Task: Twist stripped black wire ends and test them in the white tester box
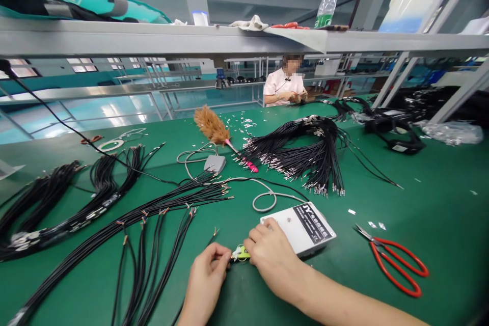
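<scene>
Two hands meet at a small green tool (244, 253) in front of a white box (280, 220) on the green table (439, 214).
The left hand (205, 277) has thumb and forefinger pressed together at the tool's left tip, seemingly pinching a thin wire end, though it is too small to be sure; a black cable (212, 237) shows just above this hand. The right hand (269, 260) curls its fingers over the tool's other end, close against the box, while red-handled scissors (385, 254) lie apart to the right.
</scene>
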`<state>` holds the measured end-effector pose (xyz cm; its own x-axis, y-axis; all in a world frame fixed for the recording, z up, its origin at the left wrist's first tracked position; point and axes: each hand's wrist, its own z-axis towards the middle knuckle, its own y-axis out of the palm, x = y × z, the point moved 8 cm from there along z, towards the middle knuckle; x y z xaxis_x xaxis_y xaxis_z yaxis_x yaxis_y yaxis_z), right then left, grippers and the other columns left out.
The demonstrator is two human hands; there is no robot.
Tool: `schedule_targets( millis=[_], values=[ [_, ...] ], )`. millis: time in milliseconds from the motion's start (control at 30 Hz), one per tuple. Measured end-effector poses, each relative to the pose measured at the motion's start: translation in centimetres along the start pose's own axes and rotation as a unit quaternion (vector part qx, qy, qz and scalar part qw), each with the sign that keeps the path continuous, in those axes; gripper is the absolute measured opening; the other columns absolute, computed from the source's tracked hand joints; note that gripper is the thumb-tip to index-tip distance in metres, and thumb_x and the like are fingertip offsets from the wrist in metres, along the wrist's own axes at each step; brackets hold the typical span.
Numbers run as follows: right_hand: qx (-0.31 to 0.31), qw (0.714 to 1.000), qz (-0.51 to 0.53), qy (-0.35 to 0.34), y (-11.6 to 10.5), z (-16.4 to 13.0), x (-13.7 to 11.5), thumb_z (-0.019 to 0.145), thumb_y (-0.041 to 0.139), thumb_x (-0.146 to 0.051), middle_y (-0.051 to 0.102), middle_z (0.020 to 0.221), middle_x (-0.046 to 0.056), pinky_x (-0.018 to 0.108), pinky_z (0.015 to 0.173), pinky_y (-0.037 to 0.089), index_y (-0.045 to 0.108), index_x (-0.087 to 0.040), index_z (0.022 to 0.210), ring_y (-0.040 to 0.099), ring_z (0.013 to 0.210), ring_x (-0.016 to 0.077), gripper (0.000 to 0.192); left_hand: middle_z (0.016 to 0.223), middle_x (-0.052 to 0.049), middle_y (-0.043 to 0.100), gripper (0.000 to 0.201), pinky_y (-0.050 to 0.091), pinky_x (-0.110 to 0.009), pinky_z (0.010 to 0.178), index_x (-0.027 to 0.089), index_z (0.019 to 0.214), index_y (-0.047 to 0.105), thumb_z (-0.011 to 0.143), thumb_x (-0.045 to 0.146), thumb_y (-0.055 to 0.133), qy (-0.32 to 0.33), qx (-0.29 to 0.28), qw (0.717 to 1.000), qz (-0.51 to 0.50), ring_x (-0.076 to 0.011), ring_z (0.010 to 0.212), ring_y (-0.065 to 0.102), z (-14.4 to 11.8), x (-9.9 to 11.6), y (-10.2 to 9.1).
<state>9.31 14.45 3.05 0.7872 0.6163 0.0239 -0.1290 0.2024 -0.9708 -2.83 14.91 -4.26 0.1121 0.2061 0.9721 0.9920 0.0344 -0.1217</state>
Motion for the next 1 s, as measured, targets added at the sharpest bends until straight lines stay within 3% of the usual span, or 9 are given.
schedule_targets(
  millis=[67,133,267,333,467,633,833,933,1000],
  values=[
    [0.007,1.0,0.017,0.002,-1.0,-0.6,0.5,0.08,0.078,-0.027,0.07,0.083,0.003,0.037,0.077,0.036,0.064,-0.016,0.082,0.062,0.082,0.0214,0.017,0.049,0.007,0.046,0.036,0.021,-0.018,0.04,0.016,0.061,0.058,0.06,0.051,0.069,0.0,-0.003,1.0,0.006,-0.0069,0.04,0.034,0.0,0.0,0.0],
    [0.052,0.997,0.054,0.015,-2.7,-2.1,1.6,0.082,0.076,-0.029,0.071,0.098,0.002,0.037,0.082,0.036,0.063,-0.019,0.096,0.062,0.094,0.0213,0.022,0.049,0.007,0.045,0.036,0.021,-0.018,0.04,0.016,0.062,0.059,0.061,0.051,0.069,-0.001,-0.007,1.0,0.011,-0.007,0.04,0.034,0.0,0.0,-0.1],
    [0.213,0.966,0.126,0.075,-5.8,-7.6,5.0,0.092,0.057,-0.011,0.07,0.113,0.002,0.036,0.09,0.034,0.058,-0.021,0.108,0.06,0.106,0.0193,0.019,0.048,0.007,0.044,0.037,0.021,-0.018,0.04,0.016,0.062,0.061,0.061,0.052,0.069,-0.003,-0.013,1.0,0.012,-0.0075,0.041,0.034,0.0,-0.1,-0.1],
    [0.239,0.96,0.118,0.086,-5.9,-10.1,5.5,0.093,0.051,-0.007,0.069,0.116,0.005,0.035,0.091,0.035,0.056,-0.019,0.106,0.059,0.111,0.0201,0.019,0.048,0.007,0.045,0.038,0.021,-0.018,0.04,0.016,0.062,0.061,0.061,0.053,0.069,-0.004,-0.016,1.0,0.01,-0.0078,0.041,0.034,0.1,-0.2,-0.1],
    [0.234,0.965,0.098,0.058,-4.9,-11.6,4.2,0.093,0.048,-0.005,0.069,0.121,0.006,0.034,0.092,0.034,0.057,-0.019,0.098,0.057,0.118,0.0211,0.017,0.05,0.006,0.047,0.038,0.022,-0.019,0.04,0.016,0.064,0.062,0.061,0.053,0.068,-0.001,-0.016,1.0,0.019,-0.0082,0.042,0.034,0.2,-0.1,0.0],
    [0.291,0.951,0.074,0.069,-5.0,-11.4,3.6,0.095,0.05,-0.011,0.075,0.107,0.001,0.035,0.09,0.034,0.061,-0.022,0.094,0.063,0.109,0.0207,0.015,0.052,0.004,0.05,0.036,0.025,-0.019,0.039,0.017,0.064,0.06,0.063,0.052,0.065,0.014,-0.007,0.998,0.057,-0.0096,0.043,0.037,0.0,0.4,-0.7],
    [0.227,0.968,0.065,0.083,-3.7,-11.6,4.4,0.088,0.056,-0.007,0.073,0.114,0.003,0.04,0.094,0.035,0.059,-0.023,0.106,0.062,0.113,0.024,0.024,0.056,0.003,0.05,0.032,0.029,-0.019,0.037,0.017,0.069,0.057,0.076,0.048,0.054,0.062,0.009,0.989,0.136,-0.0099,0.04,0.041,-0.5,0.7,-3.1],
    [0.236,0.964,0.093,0.078,-3.3,-12.4,3.9,0.086,0.058,-0.009,0.07,0.12,0.004,0.042,0.094,0.04,0.059,-0.025,0.104,0.06,0.117,0.0267,0.024,0.065,0.001,0.055,0.034,0.042,-0.023,0.04,0.014,0.096,0.056,0.088,0.043,0.039,0.118,0.022,0.971,0.205,-0.0125,0.042,0.049,-1.0,1.0,-3.9],
    [0.206,0.966,0.146,0.053,-2.4,-12.6,2.4,0.085,0.06,-0.01,0.071,0.119,0.003,0.043,0.092,0.045,0.061,-0.028,0.104,0.062,0.113,0.0268,0.026,0.082,-0.005,0.062,0.039,0.054,-0.03,0.057,0.013,0.123,0.047,0.092,0.034,0.035,0.17,0.025,0.946,0.273,-0.0166,0.058,0.061,-1.5,1.5,-4.2]
  ],
)
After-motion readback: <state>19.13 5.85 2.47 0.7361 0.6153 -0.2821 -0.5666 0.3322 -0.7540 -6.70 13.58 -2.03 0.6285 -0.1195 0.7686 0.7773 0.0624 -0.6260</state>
